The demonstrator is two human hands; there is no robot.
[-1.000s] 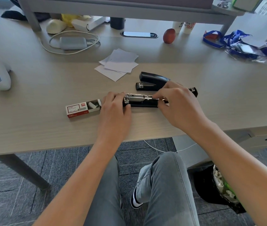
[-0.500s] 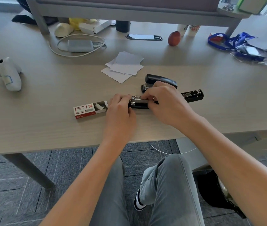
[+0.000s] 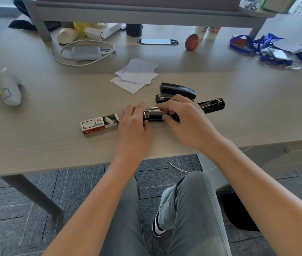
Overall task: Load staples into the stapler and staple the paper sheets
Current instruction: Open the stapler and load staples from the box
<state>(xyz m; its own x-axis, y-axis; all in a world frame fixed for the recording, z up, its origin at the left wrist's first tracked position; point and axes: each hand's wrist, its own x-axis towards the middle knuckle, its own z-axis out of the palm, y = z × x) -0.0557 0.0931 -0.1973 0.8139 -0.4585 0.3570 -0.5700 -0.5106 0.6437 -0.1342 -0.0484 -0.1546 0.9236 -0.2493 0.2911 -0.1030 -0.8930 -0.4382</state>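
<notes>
A black stapler (image 3: 213, 106) lies flat on the desk, opened out, its metal staple channel facing up. My left hand (image 3: 134, 124) holds the stapler's left end down. My right hand (image 3: 185, 117) rests over the channel with its fingertips pinching at the metal rail; whether a staple strip is between them is hidden. A red and white staple box (image 3: 98, 123) lies open just left of my left hand. A second black stapler (image 3: 177, 91), closed, sits right behind my hands. Several white paper sheets (image 3: 137, 74) lie in a loose pile farther back.
A white device (image 3: 9, 87) lies at the far left. A grey power brick with a white cable (image 3: 86, 53), a red fruit (image 3: 191, 42), cups and blue lanyards (image 3: 268, 47) line the back under a shelf. The desk's front edge (image 3: 72, 167) is close to my knees.
My right hand has slid left along the staple channel towards my left hand. The far end of the open stapler is now uncovered. The view has shifted slightly.
</notes>
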